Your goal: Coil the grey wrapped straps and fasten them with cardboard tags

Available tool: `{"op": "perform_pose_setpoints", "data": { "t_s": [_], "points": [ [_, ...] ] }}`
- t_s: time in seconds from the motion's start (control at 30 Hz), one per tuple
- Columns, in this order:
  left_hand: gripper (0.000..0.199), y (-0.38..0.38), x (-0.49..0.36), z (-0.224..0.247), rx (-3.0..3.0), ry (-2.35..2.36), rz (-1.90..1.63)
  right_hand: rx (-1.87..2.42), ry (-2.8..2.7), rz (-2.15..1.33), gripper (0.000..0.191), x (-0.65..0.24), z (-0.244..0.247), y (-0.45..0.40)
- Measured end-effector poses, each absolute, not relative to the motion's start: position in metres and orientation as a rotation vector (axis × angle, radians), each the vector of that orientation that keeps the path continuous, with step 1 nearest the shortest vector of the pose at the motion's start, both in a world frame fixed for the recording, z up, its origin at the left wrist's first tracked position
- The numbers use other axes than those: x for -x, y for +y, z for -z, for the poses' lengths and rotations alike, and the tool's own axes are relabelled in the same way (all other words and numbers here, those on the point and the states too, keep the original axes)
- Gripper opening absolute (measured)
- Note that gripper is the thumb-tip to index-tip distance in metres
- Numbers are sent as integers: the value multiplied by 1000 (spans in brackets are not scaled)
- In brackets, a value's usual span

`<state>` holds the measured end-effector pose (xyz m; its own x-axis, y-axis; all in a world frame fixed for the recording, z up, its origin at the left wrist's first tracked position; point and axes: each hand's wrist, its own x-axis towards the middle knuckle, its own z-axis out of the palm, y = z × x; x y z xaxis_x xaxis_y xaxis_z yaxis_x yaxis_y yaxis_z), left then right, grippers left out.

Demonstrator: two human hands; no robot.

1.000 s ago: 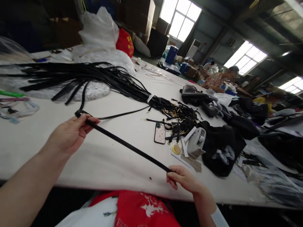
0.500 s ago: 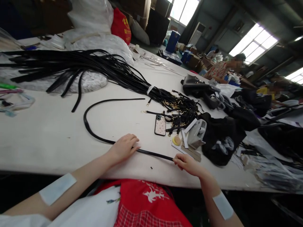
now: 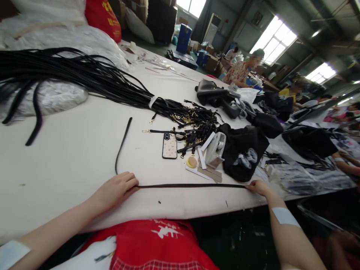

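A long, thin black strap [image 3: 191, 185] is stretched nearly straight along the front of the white table, between my two hands. My left hand [image 3: 118, 190] is closed over it, resting on the tabletop. From behind that hand the strap's free tail curves up and away, its tip lying on the table. My right hand [image 3: 259, 187] pinches the strap near its other end, close to the table's front edge. Beyond my hands lies a large bundle of black straps [image 3: 112, 88] with gold clasps, bound by a white tie [image 3: 153, 101].
A patterned phone [image 3: 169, 146], a tape dispenser [image 3: 216, 150], a yellow round item [image 3: 191, 162] and card strips lie mid-table. Black bags [image 3: 244, 150] fill the right side. Plastic-wrapped bundles [image 3: 64, 45] are at back left. Other people work in the background.
My right hand has moved right, drawing the strap out, while my left hand stays closed over it. The loop on the left has shrunk to a short tail. The view has shifted right.
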<state>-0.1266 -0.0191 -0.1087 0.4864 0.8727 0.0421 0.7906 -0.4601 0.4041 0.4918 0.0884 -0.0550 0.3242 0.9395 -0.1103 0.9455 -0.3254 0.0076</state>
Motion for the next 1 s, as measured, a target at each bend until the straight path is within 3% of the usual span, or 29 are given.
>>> {"op": "perform_pose_setpoints", "data": {
  "t_s": [0.13, 0.37, 0.53, 0.63, 0.8, 1.0],
  "points": [
    [26, -20, 131, 109, -2467, 1439, -299, -2580, 1579, 167, 28, -536, 56, 103],
    [24, -22, 137, 105, -2554, 1472, -136, -2883, 1491, -150, 20, -548, 64, 92],
    [25, -26, 132, 99, -2613, 1473, -62, -2923, 1921, -532, 36, -480, 70, 84],
    [26, -28, 130, 95, -2656, 1465, -27, -2694, 2392, -509, 34, -409, 83, 74],
    [35, -36, 131, 105, -2714, 1445, -110, -2097, 2908, -146, 33, -273, 112, 34],
    [40, -69, 140, 116, -2529, 1728, -231, -1394, 3005, 210, 60, -206, 125, -5]
  ]
}}
